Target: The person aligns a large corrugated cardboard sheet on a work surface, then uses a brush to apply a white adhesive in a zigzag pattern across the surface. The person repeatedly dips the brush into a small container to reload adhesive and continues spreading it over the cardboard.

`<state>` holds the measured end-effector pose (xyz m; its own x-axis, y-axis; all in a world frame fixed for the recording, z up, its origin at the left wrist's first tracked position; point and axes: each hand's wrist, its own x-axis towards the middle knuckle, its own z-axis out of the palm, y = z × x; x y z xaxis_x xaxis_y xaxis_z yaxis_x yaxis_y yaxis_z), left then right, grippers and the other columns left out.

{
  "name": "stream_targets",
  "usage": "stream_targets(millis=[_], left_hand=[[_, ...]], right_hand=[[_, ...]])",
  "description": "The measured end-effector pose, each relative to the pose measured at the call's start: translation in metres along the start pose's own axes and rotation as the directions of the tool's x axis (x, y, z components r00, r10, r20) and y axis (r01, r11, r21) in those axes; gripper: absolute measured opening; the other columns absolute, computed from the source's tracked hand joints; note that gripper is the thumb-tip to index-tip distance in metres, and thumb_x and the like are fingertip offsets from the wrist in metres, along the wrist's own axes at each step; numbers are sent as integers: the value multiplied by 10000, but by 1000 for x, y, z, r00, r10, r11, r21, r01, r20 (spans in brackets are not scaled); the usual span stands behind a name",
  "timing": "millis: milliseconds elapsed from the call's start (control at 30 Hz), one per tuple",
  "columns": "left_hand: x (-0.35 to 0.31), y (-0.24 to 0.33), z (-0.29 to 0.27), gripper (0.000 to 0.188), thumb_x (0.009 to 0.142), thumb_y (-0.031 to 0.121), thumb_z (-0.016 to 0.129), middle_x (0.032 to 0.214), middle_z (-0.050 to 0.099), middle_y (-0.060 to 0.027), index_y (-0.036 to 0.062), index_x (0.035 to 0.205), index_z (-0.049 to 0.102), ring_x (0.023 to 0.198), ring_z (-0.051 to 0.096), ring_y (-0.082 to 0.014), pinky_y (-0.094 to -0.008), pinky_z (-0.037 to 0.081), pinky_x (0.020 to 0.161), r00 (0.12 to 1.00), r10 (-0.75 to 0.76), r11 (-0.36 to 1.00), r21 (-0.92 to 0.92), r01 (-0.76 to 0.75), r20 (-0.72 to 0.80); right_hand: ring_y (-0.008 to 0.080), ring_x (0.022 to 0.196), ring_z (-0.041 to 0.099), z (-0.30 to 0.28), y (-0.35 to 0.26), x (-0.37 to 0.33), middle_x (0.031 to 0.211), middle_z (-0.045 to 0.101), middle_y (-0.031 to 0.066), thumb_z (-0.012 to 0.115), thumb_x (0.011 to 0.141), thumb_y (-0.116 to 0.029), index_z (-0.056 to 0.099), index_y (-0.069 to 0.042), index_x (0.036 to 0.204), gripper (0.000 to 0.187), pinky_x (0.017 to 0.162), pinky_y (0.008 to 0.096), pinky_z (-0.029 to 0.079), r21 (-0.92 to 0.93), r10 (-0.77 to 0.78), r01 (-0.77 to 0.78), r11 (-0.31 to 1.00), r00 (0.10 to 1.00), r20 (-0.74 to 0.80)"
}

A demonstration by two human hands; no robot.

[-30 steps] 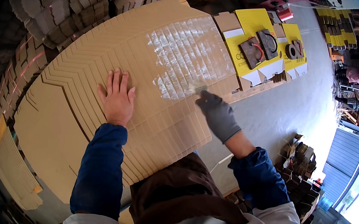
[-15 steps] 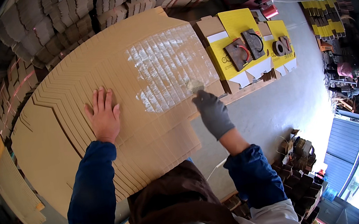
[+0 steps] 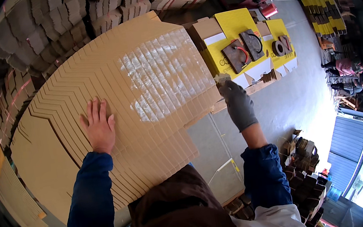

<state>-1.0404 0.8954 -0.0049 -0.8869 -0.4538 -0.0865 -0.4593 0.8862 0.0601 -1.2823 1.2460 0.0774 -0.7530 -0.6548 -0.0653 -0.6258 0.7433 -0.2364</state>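
Fanned-out sheets of brown cardboard overlap in a long row before me. White, glossy glue-like smears cover the strips on their right part. My left hand, bare, lies flat on the sheets with its fingers stretched out. In a grey glove, my right hand is closed around a small brush-like tool with a pale head. It is just past the right edge of the sheets, beside the yellow cardboard. The tool's handle is hidden in the glove.
Yellow printed cardboard lies at the right, bearing two dark blocks with handles and a roll of tape. Bundled cardboard stacks rise at the back left. Dark piled pieces stand at the lower right. People are far off.
My right hand has moved right with the tool, off the smeared strips and past the sheets' edge. My left hand stays flat on the cardboard.
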Motion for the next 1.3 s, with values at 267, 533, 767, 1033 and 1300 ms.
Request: stream_targets(millis=[267,533,767,1033,1300], left_hand=[[1,1,3,521,989,258,497,1594,302,-79,144,1486,391,1480,245,-282,-578,172,1162,1000,4,1000,1,-4,-17],[2,3,4,534,976,289,528,1595,300,-65,151,1477,404,1481,238,-271,-607,165,1159,1000,1,999,-40,-1,-23],[2,2,3,539,981,287,521,1599,292,-58,154,1487,392,1487,228,-265,-600,159,1165,1000,-12,1000,-14,12,-2],[2,2,2,550,975,283,527,1595,298,-61,161,1493,387,1489,227,-265,-599,156,1165,1000,-12,999,-39,12,3],[6,7,1,565,960,277,554,1590,307,-65,157,1488,393,1483,238,-272,-607,167,1156,1000,-8,1000,-26,9,10]], right_hand=[[347,1016,628,8,4,-8,1127,624,136,601,829,-41,661,-70,968,155,788,443,549,-13,-7,7,1000,1000,18],[348,1033,610,10,6,-12,1154,594,151,583,827,-34,630,-71,939,127,807,438,553,-15,-65,65,998,998,0],[347,951,636,17,-1,5,1107,625,124,568,861,-59,636,-71,977,135,749,444,553,-107,159,-152,983,986,60],[257,704,684,53,-30,41,989,665,86,580,894,-136,651,-133,1008,134,585,369,576,-128,-88,67,990,982,-166],[278,781,680,61,-33,61,982,676,63,578,880,-127,654,-125,1001,143,598,396,567,-41,-52,44,998,977,-209]])
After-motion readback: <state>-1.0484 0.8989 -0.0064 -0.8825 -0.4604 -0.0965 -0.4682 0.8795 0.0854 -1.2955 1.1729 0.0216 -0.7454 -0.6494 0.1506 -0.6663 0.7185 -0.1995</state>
